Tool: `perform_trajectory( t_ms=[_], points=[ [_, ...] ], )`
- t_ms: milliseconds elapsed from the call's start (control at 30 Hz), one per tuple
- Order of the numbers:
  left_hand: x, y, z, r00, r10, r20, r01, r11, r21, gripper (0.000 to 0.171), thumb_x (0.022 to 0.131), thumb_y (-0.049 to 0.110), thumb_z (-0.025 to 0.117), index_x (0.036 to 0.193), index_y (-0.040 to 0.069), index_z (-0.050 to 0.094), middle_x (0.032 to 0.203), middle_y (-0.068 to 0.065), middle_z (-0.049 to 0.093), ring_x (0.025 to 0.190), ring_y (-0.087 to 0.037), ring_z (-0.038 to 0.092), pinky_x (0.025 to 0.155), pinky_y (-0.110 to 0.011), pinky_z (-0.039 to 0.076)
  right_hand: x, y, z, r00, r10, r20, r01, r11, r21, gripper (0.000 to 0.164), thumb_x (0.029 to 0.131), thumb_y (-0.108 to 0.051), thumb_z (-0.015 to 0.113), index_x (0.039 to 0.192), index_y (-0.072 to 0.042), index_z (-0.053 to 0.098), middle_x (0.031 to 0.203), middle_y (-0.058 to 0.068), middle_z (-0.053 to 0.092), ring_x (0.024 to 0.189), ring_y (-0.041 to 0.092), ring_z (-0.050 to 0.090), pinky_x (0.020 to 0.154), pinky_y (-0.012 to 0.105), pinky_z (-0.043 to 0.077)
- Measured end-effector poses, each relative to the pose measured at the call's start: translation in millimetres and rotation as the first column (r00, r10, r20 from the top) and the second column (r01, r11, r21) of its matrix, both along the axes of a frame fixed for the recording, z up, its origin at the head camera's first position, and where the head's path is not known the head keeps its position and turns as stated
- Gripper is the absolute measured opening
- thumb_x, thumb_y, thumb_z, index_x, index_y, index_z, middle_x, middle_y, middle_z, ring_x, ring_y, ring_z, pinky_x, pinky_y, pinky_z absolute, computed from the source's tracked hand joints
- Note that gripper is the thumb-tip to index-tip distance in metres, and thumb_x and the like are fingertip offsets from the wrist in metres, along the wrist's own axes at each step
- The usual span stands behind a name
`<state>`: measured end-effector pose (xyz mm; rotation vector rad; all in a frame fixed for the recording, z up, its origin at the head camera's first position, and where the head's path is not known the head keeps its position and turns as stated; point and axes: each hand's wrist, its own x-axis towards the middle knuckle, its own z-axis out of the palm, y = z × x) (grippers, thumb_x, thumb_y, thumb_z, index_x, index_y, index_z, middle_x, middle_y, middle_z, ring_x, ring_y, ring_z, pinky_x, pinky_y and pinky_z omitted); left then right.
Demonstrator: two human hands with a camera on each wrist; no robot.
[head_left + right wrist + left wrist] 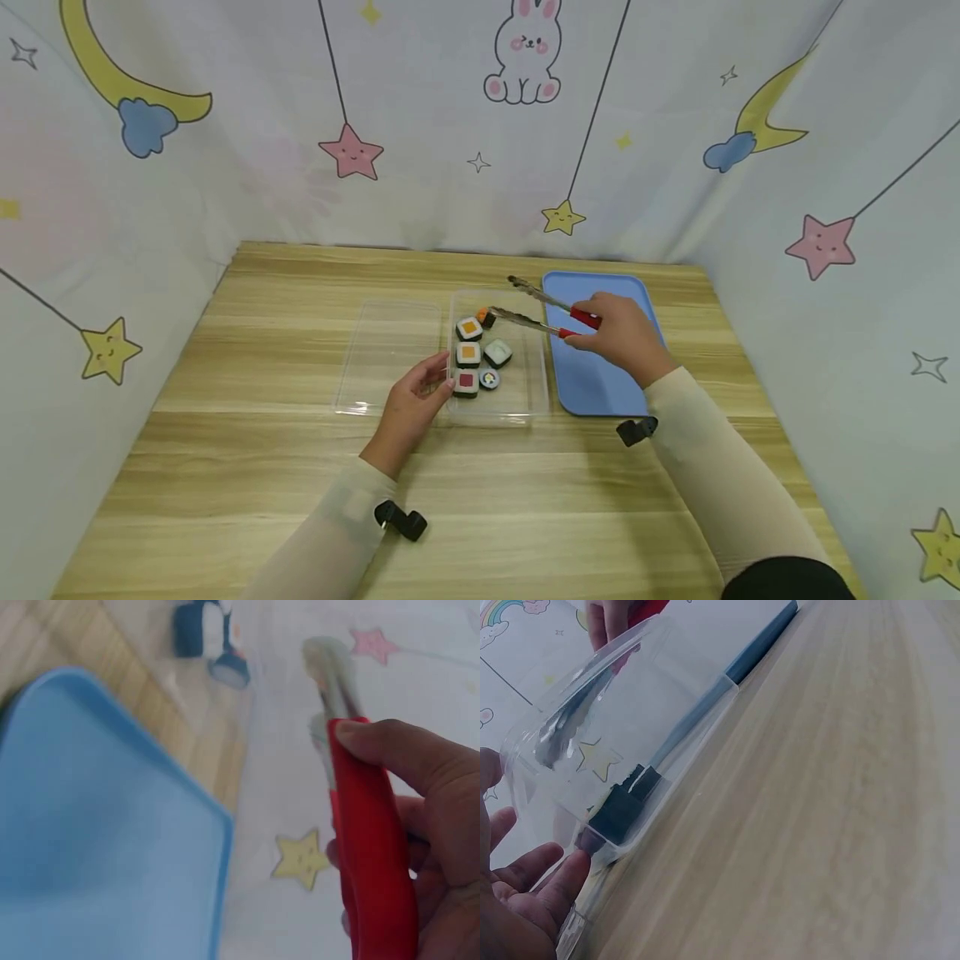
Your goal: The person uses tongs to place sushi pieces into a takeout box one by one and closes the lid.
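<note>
In the head view my right hand [622, 333] grips red-handled metal tongs [536, 321], their arms spread apart with nothing between them. The lower tip overlaps an orange-topped sushi piece [486, 317] in a clear plastic box [538, 392]. More toy-like sushi pieces sit along the box's left side, among them a square one with a dark red centre [466, 382] and a small round roll [489, 379]. My left hand [412, 404] is at the box's left wall, its fingers [566, 889] loosely extended against the plastic. The right wrist view shows the thumb along a red handle [375, 847].
A blue tray [600, 383] lies right of the box, under my right hand. To the box's left is a clear lid [386, 350] flat on the wooden table [480, 500]. Printed curtains [450, 192] surround the back and sides of the table.
</note>
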<state>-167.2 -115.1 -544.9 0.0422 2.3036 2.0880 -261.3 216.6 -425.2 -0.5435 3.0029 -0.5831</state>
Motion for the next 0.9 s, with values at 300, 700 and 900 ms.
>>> perform_trajectory(
  t_ms=[300,700,900],
  points=[
    [1.4,2.8,-3.6,1.0,0.003,-0.018,-0.003,1.0,0.01,0.048,0.1,0.02,0.072,0.146,0.016,0.06,0.142,-0.01,0.063,0.129,-0.026,0.06,0.105,-0.047,0.051,38.2,96.5,-33.2,0.922,-0.388,-0.011,0.377,0.903,-0.207,0.063,0.091,-0.042,0.08,0.134,0.002,0.066,0.119,0.023,0.067,0.1,0.039,0.065,0.08,0.054,0.059],
    [1.9,3.5,-2.6,1.0,0.014,-0.013,-0.014,1.0,-0.017,0.048,0.1,0.017,0.071,0.147,0.017,0.059,0.142,-0.008,0.063,0.129,-0.026,0.06,0.105,-0.046,0.051,68.7,173.6,-82.6,0.792,-0.61,0.033,0.61,0.786,-0.1,0.074,0.094,-0.052,0.074,0.127,0.014,0.065,0.117,0.035,0.067,0.099,0.05,0.067,0.08,0.059,0.059],
    [1.1,3.3,-1.0,1.0,0.005,-0.004,-0.005,1.0,0.008,0.051,0.1,0.017,0.072,0.149,0.014,0.057,0.146,-0.01,0.06,0.131,-0.028,0.058,0.108,-0.049,0.048,64.4,174.7,-88.8,0.784,-0.619,0.039,0.62,0.782,-0.062,0.07,0.092,-0.049,0.076,0.123,0.014,0.067,0.116,0.036,0.067,0.102,0.051,0.065,0.086,0.062,0.054]
  ],
)
